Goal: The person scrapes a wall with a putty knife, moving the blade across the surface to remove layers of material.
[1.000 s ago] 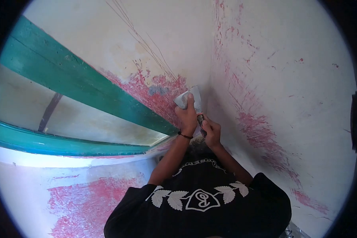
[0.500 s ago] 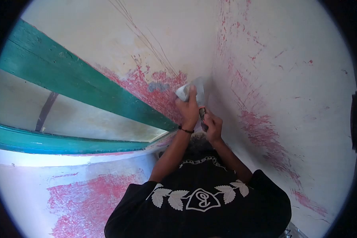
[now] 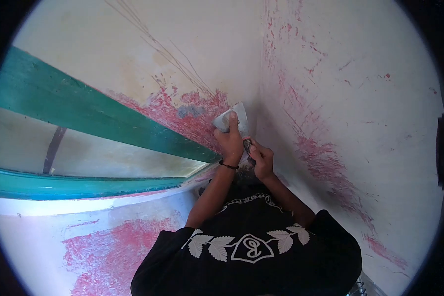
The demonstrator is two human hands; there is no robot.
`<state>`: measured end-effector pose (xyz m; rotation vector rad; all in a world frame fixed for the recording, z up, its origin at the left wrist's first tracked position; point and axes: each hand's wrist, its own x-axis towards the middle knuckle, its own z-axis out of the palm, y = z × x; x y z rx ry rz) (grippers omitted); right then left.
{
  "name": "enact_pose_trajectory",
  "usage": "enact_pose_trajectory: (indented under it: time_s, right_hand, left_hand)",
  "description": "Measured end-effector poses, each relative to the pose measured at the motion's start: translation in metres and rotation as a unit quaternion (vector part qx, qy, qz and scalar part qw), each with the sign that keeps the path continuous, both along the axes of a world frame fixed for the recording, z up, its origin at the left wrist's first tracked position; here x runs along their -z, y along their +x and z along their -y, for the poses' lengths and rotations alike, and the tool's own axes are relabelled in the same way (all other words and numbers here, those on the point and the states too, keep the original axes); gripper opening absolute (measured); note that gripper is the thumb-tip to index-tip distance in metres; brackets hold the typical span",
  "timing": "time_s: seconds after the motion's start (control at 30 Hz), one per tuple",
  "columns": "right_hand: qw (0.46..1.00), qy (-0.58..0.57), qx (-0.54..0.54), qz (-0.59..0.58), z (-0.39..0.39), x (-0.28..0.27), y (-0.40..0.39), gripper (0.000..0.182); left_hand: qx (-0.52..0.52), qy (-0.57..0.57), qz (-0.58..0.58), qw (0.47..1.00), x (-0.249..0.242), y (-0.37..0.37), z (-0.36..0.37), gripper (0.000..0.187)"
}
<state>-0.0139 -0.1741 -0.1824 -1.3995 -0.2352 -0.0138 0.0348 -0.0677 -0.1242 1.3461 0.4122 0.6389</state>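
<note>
A scraper [image 3: 240, 112] with a broad, pale metal blade is held in both hands near the wall corner, its blade at the wall beside scraped red patches. My left hand [image 3: 230, 143], with a dark bracelet at the wrist, grips the blade, its thumb laid along the blade's face. Lower and to the right, my right hand [image 3: 263, 163] is wrapped round the dark handle. Left of the blade, the wall [image 3: 207, 44] bears a rough red patch [image 3: 172, 116] with a small grey spot in it.
A green wooden frame [image 3: 98, 113] slants down toward the hands from the left. The right-hand wall [image 3: 380, 123] carries streaky red marks [image 3: 323, 160]. Another red area [image 3: 118, 251] covers the wall at lower left. Dark metal coils show at the bottom right.
Both hands and the scraper have shifted slightly left. The blade, smeared by motion before, now shows sharply and more tilted. The view has turned a little, lowering the green frame at left.
</note>
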Motion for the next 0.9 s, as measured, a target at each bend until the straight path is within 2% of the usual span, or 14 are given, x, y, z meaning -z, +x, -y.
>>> enact_pose_trajectory:
  time_s: [0.07,0.17,0.27,0.37,0.47,0.57,0.67,0.77,0.9]
  right_hand:
    - [1.0,-0.007,-0.003,-0.001,0.002,-0.003,0.0,0.042]
    - [0.998,0.046,-0.03,-0.012,0.004,-0.019,0.013,0.043]
    - [0.994,0.099,-0.013,-0.05,-0.002,-0.055,0.017,0.043]
    - [0.999,0.047,-0.021,-0.015,0.003,-0.028,0.014,0.044]
    - [0.999,0.018,-0.019,-0.025,0.003,-0.007,-0.005,0.044]
    - [0.992,0.066,-0.048,-0.095,0.0,-0.013,-0.018,0.045]
    - [0.991,0.086,-0.033,-0.102,-0.008,-0.007,-0.021,0.043]
    - [0.998,0.042,-0.004,-0.04,-0.012,0.003,-0.016,0.045]
    - [0.998,0.041,-0.017,-0.055,-0.01,0.012,-0.015,0.045]
  left_hand:
    - [-0.01,-0.029,0.014,0.999,-0.007,0.001,0.006,0.029]
    - [0.02,0.037,-0.003,0.999,-0.03,0.009,0.003,0.031]
    - [0.041,0.036,0.041,0.998,-0.063,0.013,0.006,0.032]
    - [0.006,0.06,0.07,0.996,-0.039,0.012,0.003,0.03]
    - [-0.005,0.004,0.006,1.0,-0.008,-0.005,0.002,0.031]
    - [0.03,-0.015,-0.022,0.999,0.006,-0.014,-0.007,0.031]
    - [0.032,0.032,-0.058,0.997,0.002,-0.016,-0.011,0.031]
    - [0.023,0.02,-0.026,0.999,-0.001,-0.015,-0.009,0.03]
    - [0.019,0.03,-0.034,0.999,-0.001,-0.013,-0.009,0.031]
